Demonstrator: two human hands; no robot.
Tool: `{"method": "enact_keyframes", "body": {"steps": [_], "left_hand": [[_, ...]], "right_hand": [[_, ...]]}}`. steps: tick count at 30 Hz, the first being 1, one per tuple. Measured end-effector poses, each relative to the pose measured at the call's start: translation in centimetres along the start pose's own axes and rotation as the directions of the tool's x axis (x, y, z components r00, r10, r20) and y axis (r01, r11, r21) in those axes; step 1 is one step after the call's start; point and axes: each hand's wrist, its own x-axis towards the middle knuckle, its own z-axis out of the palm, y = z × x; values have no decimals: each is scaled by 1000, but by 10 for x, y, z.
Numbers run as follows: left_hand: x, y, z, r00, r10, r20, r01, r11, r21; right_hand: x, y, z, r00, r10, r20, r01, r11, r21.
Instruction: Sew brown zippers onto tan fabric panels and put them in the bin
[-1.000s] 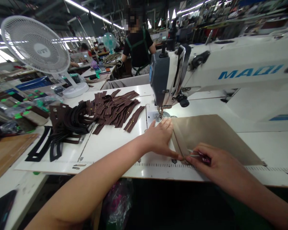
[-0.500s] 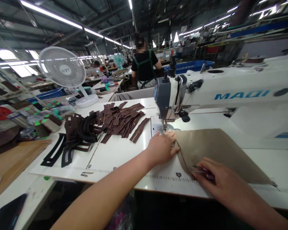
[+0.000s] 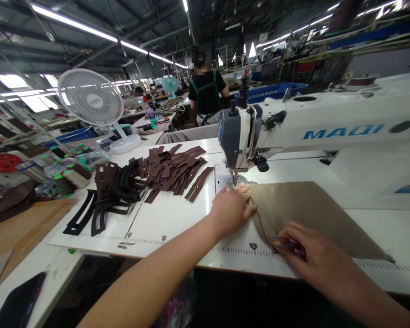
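A flat olive-brown fabric panel [image 3: 304,209] lies on the white sewing table under the arm of the sewing machine [image 3: 246,136]. At the presser foot [image 3: 235,176], my left hand [image 3: 233,207] has its fingers closed at the panel's left corner, thumb pressed on the edge. My right hand [image 3: 307,250] rests on the panel's near left edge. Its fingers are curled round thread snips [image 3: 292,246] with a purplish handle, their metal tips pointing left. Part of the snips is hidden in the palm, and my left fingertips partly hide the panel's corner.
Left of the machine lie a heap of brown zipper pieces [image 3: 177,171] and black curved strips [image 3: 125,182]. A white fan [image 3: 92,98], thread spools [image 3: 73,177] and a dark phone [image 3: 20,300] are further left. A co-worker [image 3: 207,93] sits ahead, facing away.
Both hands and the panel stay almost where they were. The snips in my right hand have turned slightly. The camera view has shifted a little.
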Motion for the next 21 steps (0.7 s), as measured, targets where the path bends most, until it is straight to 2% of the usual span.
{"method": "enact_keyframes", "body": {"steps": [3, 10, 15, 18, 21], "left_hand": [[0, 1, 4, 1000, -15, -26, 15, 1000, 15], [-5, 3, 1, 998, -2, 68, 1, 1000, 12], [-10, 9, 0, 984, 16, 180, -21, 999, 25], [-10, 9, -2, 968, 35, 248, -36, 999, -3], [-11, 8, -4, 966, 45, 256, -43, 999, -13]], "right_hand": [[0, -3, -3, 999, -15, 28, 15, 1000, 11], [-1, -21, -5, 993, -5, -115, 5, 1000, -4], [0, -20, -18, 992, -54, -117, 56, 998, 13], [18, -15, -30, 967, -189, -173, 193, 981, 3], [43, -8, -32, 914, -386, -127, 371, 920, -125]]}}
